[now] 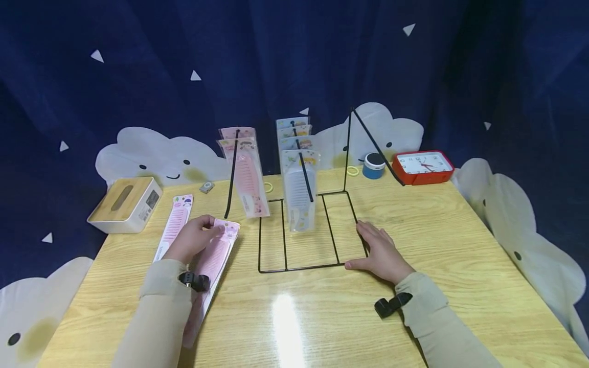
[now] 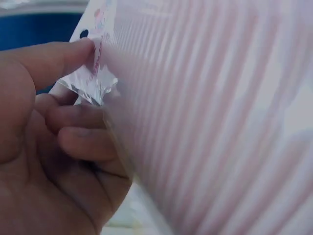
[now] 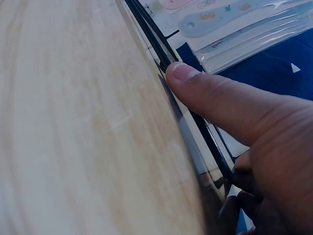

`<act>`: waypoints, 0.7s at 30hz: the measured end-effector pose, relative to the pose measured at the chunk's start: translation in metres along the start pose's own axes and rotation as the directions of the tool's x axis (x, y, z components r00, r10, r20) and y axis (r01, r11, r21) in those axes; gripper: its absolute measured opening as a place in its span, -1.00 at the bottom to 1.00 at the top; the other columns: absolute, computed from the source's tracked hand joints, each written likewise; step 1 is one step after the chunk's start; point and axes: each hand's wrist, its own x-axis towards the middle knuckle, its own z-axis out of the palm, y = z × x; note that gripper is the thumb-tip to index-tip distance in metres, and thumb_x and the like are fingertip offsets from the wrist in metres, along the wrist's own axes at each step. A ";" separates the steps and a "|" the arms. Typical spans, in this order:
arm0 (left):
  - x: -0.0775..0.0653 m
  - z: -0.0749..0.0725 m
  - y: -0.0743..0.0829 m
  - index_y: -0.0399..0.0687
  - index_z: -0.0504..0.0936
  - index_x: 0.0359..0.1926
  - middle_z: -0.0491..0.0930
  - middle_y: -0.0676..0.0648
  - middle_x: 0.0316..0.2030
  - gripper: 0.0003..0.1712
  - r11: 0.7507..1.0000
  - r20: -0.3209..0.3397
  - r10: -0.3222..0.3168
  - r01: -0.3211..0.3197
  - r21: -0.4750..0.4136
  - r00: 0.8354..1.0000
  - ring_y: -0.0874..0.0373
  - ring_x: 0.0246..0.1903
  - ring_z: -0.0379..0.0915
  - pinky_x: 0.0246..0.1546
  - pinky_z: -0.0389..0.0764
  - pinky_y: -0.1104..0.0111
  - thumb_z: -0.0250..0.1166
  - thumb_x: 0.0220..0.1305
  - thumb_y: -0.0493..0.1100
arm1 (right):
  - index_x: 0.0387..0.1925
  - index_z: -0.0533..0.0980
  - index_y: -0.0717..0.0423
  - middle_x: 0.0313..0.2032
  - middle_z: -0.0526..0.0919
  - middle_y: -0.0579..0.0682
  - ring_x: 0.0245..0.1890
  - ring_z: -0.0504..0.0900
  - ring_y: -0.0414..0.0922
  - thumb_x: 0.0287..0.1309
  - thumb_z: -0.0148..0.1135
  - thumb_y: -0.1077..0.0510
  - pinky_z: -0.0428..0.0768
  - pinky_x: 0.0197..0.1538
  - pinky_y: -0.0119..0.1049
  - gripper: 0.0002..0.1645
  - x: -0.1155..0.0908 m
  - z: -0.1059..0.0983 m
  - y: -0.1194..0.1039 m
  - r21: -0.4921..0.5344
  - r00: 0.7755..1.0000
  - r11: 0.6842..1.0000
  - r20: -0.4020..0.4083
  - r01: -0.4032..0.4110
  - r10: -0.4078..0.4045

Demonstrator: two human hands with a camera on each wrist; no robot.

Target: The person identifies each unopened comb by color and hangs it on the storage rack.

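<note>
My left hand pinches the top end of a pink comb in a clear packet, which slants toward the near edge of the table. In the left wrist view the thumb presses the packet beside its hang hole, and the pink teeth fill the frame. My right hand rests on the near right corner of a black wire display rack, its thumb lying along the front bar. Pink packaged combs hang on the rack's left rod, and several blue packaged combs on its middle rod. The right rod bears nothing.
Another packaged pink comb lies left of my left hand, near a tissue box. Behind the rack stand a blue-and-white cylinder and a red clock. A yellow ring and a small grey device lie toward the back.
</note>
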 end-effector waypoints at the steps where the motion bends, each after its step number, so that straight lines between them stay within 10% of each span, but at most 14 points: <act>1: -0.006 -0.001 0.005 -0.19 0.54 -0.16 0.49 -0.11 -0.27 -0.77 0.999 -0.009 0.031 -0.032 -0.023 0.999 0.06 -0.37 0.30 -0.43 0.35 0.28 0.22 0.42 -0.08 | 0.49 0.10 0.39 0.50 0.11 0.31 0.51 -0.01 0.24 -0.14 0.58 -0.30 -0.17 0.46 0.20 0.39 0.000 -0.001 0.000 0.000 1.000 1.000 0.001 -0.002 0.002; 11: -0.073 -0.008 0.063 -0.22 0.59 -0.16 0.60 -0.04 -0.32 -0.77 0.930 -0.075 0.270 -0.280 -0.237 0.960 0.13 -0.35 0.40 -0.37 0.45 0.34 0.25 0.45 -0.10 | 0.50 0.10 0.38 0.51 0.11 0.30 0.52 -0.03 0.24 -0.15 0.59 -0.29 -0.18 0.46 0.19 0.41 -0.001 0.001 0.001 0.005 1.000 1.000 0.004 -0.009 0.009; 21: -0.120 -0.008 0.102 -0.30 0.60 -0.22 0.63 0.02 -0.41 -0.94 0.736 -0.290 0.519 -0.593 -0.326 0.804 0.21 -0.45 0.46 -0.40 0.49 0.42 0.21 0.36 -0.45 | 0.49 0.10 0.38 0.50 0.11 0.32 0.51 -0.02 0.25 -0.14 0.58 -0.31 -0.17 0.45 0.22 0.40 0.000 -0.001 0.000 0.006 1.000 1.000 0.001 -0.004 0.004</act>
